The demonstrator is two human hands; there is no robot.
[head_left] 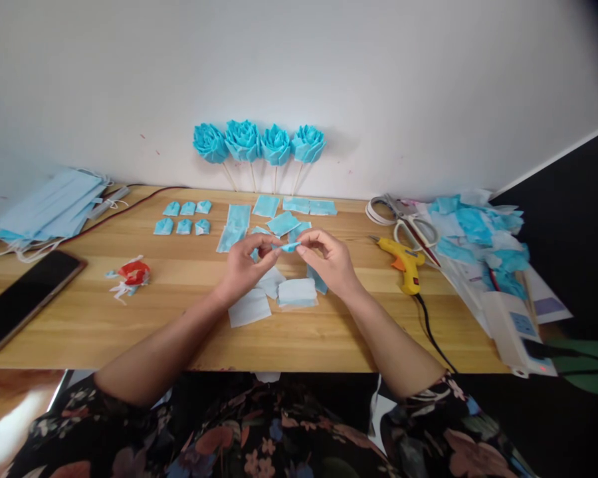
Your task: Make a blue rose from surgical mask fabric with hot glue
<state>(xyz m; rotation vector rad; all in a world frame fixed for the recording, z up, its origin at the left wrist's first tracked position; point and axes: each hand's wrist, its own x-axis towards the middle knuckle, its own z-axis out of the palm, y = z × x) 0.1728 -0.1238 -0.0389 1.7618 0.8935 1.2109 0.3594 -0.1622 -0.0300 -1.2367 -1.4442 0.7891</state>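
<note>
Between my two hands is a small folded blue fabric piece (292,247), apparently cut from a face mask. My left hand (246,262) pinches its left end, and my right hand (331,259) pinches its right end. Under and around the hands lie cut blue and white rectangles, among them a white piece (298,292) and a blue piece (283,224). Several folded petals (184,226) stand in two rows to the left. Against the wall lean several blue fabric flowers (242,141) on thin sticks.
At the right lie a yellow glue gun (403,260), scissors (413,229), a tape roll (379,211), blue scraps (478,226) and a power strip (513,328). To the left are face masks (50,202), a phone (27,299) and a red crumpled bundle (133,272).
</note>
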